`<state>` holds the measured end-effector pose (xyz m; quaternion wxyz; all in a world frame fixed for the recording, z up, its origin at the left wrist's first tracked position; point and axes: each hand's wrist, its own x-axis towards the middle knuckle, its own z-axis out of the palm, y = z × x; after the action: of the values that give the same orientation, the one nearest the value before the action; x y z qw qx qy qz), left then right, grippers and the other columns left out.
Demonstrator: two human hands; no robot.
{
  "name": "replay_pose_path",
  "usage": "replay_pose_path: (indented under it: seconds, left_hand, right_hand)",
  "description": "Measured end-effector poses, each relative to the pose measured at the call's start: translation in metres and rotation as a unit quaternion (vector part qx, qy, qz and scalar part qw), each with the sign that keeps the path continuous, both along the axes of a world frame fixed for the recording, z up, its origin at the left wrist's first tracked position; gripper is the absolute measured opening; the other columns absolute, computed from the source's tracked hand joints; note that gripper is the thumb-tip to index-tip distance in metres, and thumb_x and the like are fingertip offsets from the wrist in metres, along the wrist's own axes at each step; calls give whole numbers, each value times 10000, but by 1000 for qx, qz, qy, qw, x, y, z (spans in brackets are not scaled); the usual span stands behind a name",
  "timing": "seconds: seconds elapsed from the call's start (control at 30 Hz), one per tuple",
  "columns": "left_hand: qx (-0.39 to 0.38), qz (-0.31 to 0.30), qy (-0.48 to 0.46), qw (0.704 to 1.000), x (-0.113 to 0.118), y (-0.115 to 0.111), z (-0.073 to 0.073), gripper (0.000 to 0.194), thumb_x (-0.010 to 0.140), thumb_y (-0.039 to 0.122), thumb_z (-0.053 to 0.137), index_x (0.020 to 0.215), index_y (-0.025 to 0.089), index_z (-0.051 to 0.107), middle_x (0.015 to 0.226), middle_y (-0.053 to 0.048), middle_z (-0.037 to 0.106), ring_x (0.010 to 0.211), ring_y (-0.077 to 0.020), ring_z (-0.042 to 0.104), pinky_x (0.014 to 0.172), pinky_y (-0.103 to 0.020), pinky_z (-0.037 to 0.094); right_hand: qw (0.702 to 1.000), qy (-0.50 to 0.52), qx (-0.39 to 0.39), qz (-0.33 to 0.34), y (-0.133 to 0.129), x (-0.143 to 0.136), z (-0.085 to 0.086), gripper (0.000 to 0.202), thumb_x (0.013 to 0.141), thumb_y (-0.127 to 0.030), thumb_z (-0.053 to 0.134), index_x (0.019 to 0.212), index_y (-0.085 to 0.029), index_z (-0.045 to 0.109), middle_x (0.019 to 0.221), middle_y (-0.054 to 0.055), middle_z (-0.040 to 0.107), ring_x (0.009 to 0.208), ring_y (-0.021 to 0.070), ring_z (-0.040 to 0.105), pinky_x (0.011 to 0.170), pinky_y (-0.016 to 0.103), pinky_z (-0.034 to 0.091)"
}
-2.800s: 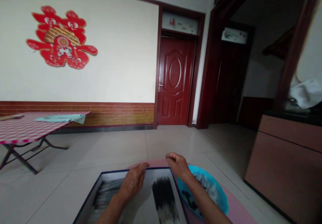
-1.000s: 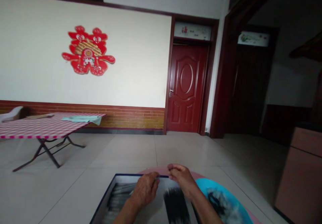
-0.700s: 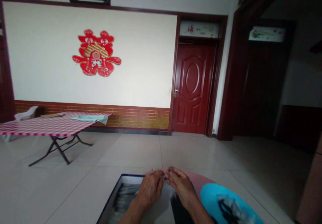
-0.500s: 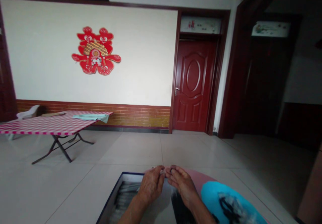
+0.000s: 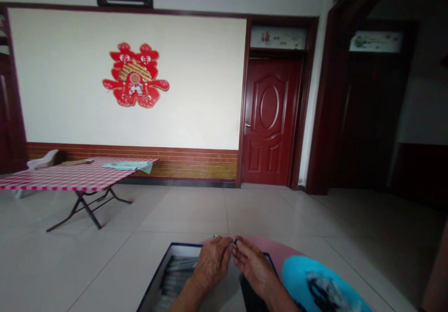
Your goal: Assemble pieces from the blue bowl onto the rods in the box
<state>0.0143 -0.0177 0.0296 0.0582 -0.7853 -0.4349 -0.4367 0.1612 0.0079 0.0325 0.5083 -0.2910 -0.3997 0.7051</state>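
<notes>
My left hand (image 5: pixel 213 261) and my right hand (image 5: pixel 252 264) meet fingertip to fingertip above a shallow box (image 5: pixel 154 279) with a dark blue rim. Each is closed in a pinch. Between the fingertips is a small dark piece (image 5: pixel 234 242), too small to name, and my right fingers grip it. What my left fingers pinch is a thin, pale bit I cannot make out. Several slim grey items (image 5: pixel 177 274) lie in the box's left side. Under my right wrist lies a black object (image 5: pixel 250 295), partly hidden by the hand.
A bright blue bag or container (image 5: pixel 297 274) with black and clear pieces sits on the right of the pink round tabletop (image 5: pixel 273 246). A folding table (image 5: pixel 77 174) with a checked cover stands at the left, before the wall. A red door (image 5: pixel 269 120) is straight ahead.
My two hands have come closer, so their fingertips now meet at the small dark piece. The whole view has shifted slightly downward in the frame.
</notes>
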Motion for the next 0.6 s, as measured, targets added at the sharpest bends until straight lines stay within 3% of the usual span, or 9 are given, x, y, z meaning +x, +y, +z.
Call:
replay_pose_path:
  seconds: [0.1,0.2,0.47,0.6]
  left_hand:
    - [-14,-10,-5,1000,0,-2,4,295,933,215,375,1166,222,556,900,-72,658,834,-187,635,761,-289,507]
    - [-21,-11,-1,1000,1,-3,5,285,920,193,394,1148,221,563,919,-67,664,836,-189,633,758,-291,504]
    - [-16,9,23,1000,-6,2,-2,251,890,176,421,1058,176,606,813,-69,619,732,-181,597,670,-274,476]
    - [-54,11,31,998,-6,0,3,198,888,174,434,860,174,630,763,-58,568,723,-172,575,647,-254,450]
  right_hand:
    - [998,47,-33,13,0,-2,-2,353,514,-332,851,797,-188,698,745,21,714,716,144,656,667,246,484]
    - [999,38,-19,12,-1,-2,-2,346,531,-336,841,811,-192,698,769,25,718,739,155,659,669,254,482]
    - [991,-118,54,-42,1,-2,-2,330,591,-390,762,856,-199,716,859,52,726,814,194,657,637,255,473]
    - [980,-169,72,-76,6,-2,-4,354,589,-397,731,869,-180,722,861,69,732,822,221,662,642,275,486]
